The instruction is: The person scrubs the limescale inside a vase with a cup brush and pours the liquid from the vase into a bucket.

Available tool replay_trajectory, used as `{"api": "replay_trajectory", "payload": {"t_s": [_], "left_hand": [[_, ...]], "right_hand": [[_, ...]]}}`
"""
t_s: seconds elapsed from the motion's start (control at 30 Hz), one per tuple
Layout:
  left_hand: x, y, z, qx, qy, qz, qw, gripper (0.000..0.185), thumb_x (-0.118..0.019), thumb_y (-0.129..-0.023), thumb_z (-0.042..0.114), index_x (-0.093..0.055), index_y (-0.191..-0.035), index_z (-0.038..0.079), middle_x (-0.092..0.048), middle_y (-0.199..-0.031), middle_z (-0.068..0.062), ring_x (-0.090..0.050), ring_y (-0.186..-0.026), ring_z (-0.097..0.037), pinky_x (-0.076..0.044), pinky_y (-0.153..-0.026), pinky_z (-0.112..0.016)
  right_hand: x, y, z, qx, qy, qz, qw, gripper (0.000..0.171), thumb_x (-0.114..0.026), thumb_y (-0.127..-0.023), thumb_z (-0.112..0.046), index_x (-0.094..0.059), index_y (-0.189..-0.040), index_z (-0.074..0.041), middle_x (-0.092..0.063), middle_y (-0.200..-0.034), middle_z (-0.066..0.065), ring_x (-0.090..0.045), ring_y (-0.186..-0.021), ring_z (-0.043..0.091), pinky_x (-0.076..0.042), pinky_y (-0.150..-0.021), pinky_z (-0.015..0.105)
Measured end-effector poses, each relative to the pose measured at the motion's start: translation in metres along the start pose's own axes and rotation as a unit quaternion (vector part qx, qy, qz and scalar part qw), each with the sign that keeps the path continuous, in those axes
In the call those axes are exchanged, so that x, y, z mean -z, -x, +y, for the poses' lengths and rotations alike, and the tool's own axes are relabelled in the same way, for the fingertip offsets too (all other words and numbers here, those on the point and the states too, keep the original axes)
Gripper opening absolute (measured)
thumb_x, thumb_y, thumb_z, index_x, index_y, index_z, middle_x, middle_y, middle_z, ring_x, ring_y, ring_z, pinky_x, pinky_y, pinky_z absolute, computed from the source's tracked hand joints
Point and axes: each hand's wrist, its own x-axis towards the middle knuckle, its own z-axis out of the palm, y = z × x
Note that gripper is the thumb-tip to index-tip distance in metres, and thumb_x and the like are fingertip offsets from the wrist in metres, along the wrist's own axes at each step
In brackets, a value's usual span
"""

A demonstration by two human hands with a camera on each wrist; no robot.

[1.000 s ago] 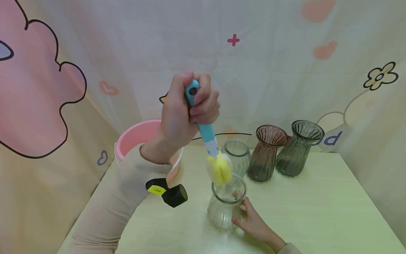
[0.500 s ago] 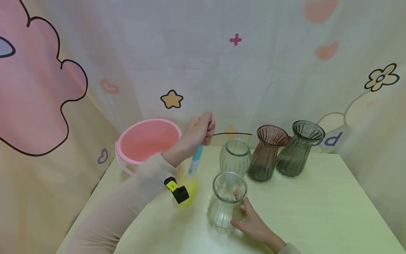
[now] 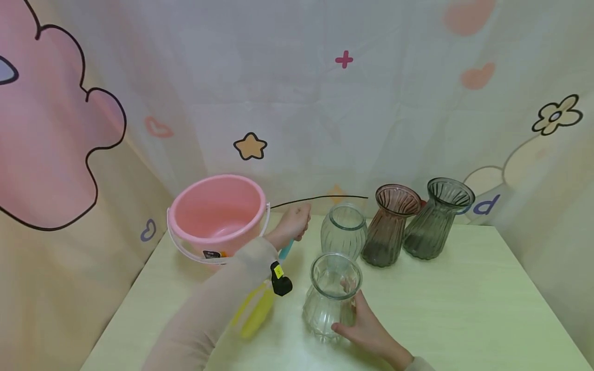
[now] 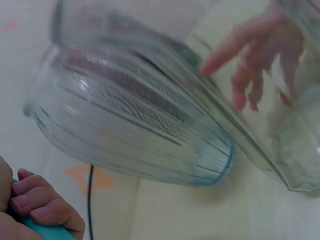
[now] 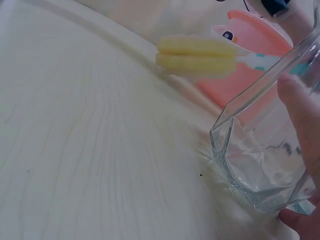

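Observation:
My left hand [image 3: 293, 224] grips the teal handle [image 4: 42, 232] of a bottle brush and holds it low over the table, beside the pink bucket [image 3: 214, 216]. The brush's yellow sponge head [image 3: 254, 313] points toward me, just above the tabletop; the right wrist view shows the sponge head [image 5: 198, 52] too. My right hand [image 3: 366, 330] grips a clear ribbed glass vase [image 3: 330, 296] standing at the table's front centre, fingers curled round its right side. In the left wrist view that hand's fingers [image 4: 255, 65] show through the glass.
A second clear vase [image 3: 343, 232] stands just behind the held one. A brown vase [image 3: 391, 224] and a grey vase [image 3: 436, 216] stand to the right at the back. A printed curtain hangs close behind the pale green table [image 3: 464, 309].
My left hand has lowered the brush from above the vase mouth down to the left, near the bucket, with the sponge end now close to the table. My right hand has stayed on the vase.

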Motion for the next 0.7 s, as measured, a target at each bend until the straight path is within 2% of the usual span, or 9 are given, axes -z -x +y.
{"api": "replay_trajectory", "payload": {"t_s": [0.17, 0.3, 0.37, 0.47, 0.53, 0.6, 0.67, 0.7], "left_hand": [[-0.001, -0.011, -0.021, 0.031, 0.007, 0.026, 0.9991, 0.044, -0.030, -0.096, 0.039, -0.036, -0.061, 0.013, -0.031, -0.050, 0.003, -0.022, -0.042, -0.009, -0.022, -0.040, -0.023], [0.000, -0.023, -0.036, 0.039, -0.010, 0.045, 0.9982, 0.041, -0.033, -0.095, 0.037, -0.038, -0.062, 0.013, -0.037, -0.053, 0.001, -0.027, -0.042, -0.009, -0.027, -0.041, -0.022], [0.002, -0.030, -0.044, 0.043, -0.020, 0.051, 0.9976, 0.039, -0.037, -0.094, 0.032, -0.038, -0.060, 0.012, -0.040, -0.054, 0.000, -0.029, -0.041, -0.009, -0.029, -0.040, -0.022], [0.004, -0.036, -0.055, 0.047, -0.030, 0.052, 0.9971, 0.025, -0.038, -0.091, 0.022, -0.040, -0.073, 0.006, -0.044, -0.058, -0.002, -0.031, -0.041, -0.010, -0.033, -0.043, -0.023], [0.006, -0.038, -0.062, 0.047, -0.053, 0.051, 0.9962, 0.016, -0.037, -0.091, 0.017, -0.039, -0.087, 0.002, -0.048, -0.064, -0.004, -0.037, -0.044, -0.012, -0.041, -0.048, -0.027], [0.007, -0.038, -0.067, 0.044, -0.097, 0.053, 0.9929, 0.017, -0.036, -0.093, 0.018, -0.036, -0.100, 0.003, -0.052, -0.071, -0.006, -0.044, -0.050, -0.014, -0.046, -0.056, -0.031], [0.008, -0.036, -0.071, 0.029, -0.170, 0.064, 0.9830, 0.020, -0.038, -0.093, 0.019, -0.042, -0.102, 0.001, -0.055, -0.077, -0.008, -0.050, -0.060, -0.018, -0.047, -0.065, -0.035], [0.008, -0.037, -0.072, 0.021, -0.212, 0.072, 0.9744, 0.020, -0.040, -0.093, 0.020, -0.046, -0.099, 0.002, -0.056, -0.079, -0.008, -0.051, -0.064, -0.018, -0.047, -0.065, -0.034]], "right_hand": [[0.000, 0.000, -0.003, -0.004, 0.000, 0.001, 1.000, 0.099, -0.080, -0.068, -0.022, -0.016, -0.144, -0.015, -0.016, -0.151, 0.015, -0.015, -0.138, 0.035, -0.031, -0.098, 0.061], [-0.001, 0.000, -0.003, -0.004, 0.005, 0.007, 1.000, 0.098, -0.080, -0.068, -0.019, -0.017, -0.144, -0.015, -0.020, -0.150, 0.014, -0.017, -0.138, 0.033, -0.032, -0.098, 0.061], [-0.001, 0.000, -0.003, -0.007, 0.005, 0.009, 1.000, 0.097, -0.080, -0.068, -0.017, -0.019, -0.143, -0.016, -0.023, -0.149, 0.013, -0.018, -0.137, 0.032, -0.032, -0.098, 0.060], [0.000, 0.000, -0.003, -0.008, 0.002, 0.008, 1.000, 0.096, -0.080, -0.068, -0.016, -0.020, -0.143, -0.017, -0.024, -0.148, 0.012, -0.018, -0.138, 0.032, -0.032, -0.099, 0.060], [0.000, 0.000, -0.004, -0.008, 0.000, 0.006, 1.000, 0.096, -0.080, -0.068, -0.017, -0.020, -0.143, -0.017, -0.023, -0.149, 0.012, -0.018, -0.138, 0.032, -0.032, -0.099, 0.059], [0.001, 0.000, -0.004, -0.007, 0.001, 0.003, 1.000, 0.097, -0.080, -0.068, -0.018, -0.020, -0.144, -0.018, -0.022, -0.149, 0.012, -0.018, -0.138, 0.032, -0.032, -0.099, 0.060], [0.001, 0.000, -0.004, -0.004, 0.003, 0.003, 1.000, 0.097, -0.080, -0.068, -0.020, -0.020, -0.144, -0.019, -0.022, -0.149, 0.012, -0.018, -0.138, 0.033, -0.032, -0.098, 0.060], [0.001, 0.000, -0.004, -0.004, 0.003, 0.003, 1.000, 0.097, -0.080, -0.068, -0.020, -0.020, -0.144, -0.020, -0.023, -0.149, 0.012, -0.019, -0.138, 0.033, -0.033, -0.098, 0.060]]}}
